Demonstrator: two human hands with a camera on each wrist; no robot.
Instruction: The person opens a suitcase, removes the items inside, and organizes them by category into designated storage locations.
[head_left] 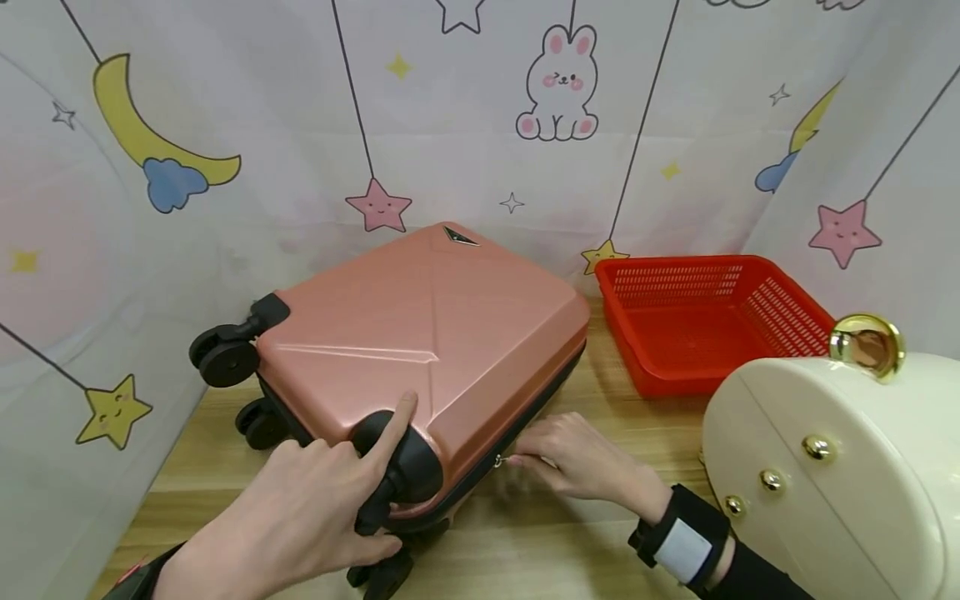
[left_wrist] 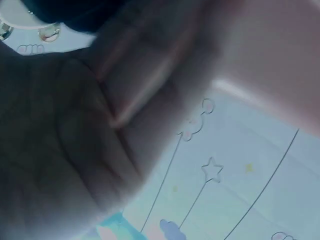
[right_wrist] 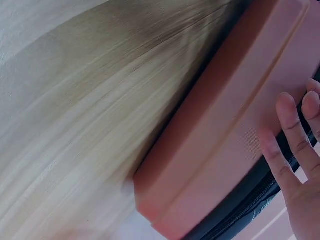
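A rose-pink hard-shell suitcase (head_left: 352, 325) with black wheels lies on its side on the wooden table. My left hand (head_left: 300, 500) rests at its near corner beside a black wheel (head_left: 408, 467). Its index finger lies straight along the pink shell, and the thumb extends below the wheel; the other fingers are hidden in the head view. Close at the suitcase's right side, my right hand (head_left: 573, 458) pinches a small metal zipper pull (head_left: 499, 460) on the black seam. The right wrist view shows the dark zipper (right_wrist: 250, 200) running along the pink side, with the fingers beside it.
A red plastic basket (head_left: 637, 358) stands behind to the right. In front of it is a cream rounded box (head_left: 810, 400) with gold knobs, close to the right forearm. A white patterned cloth (head_left: 480, 158) hangs behind the wooden table (head_left: 630, 433).
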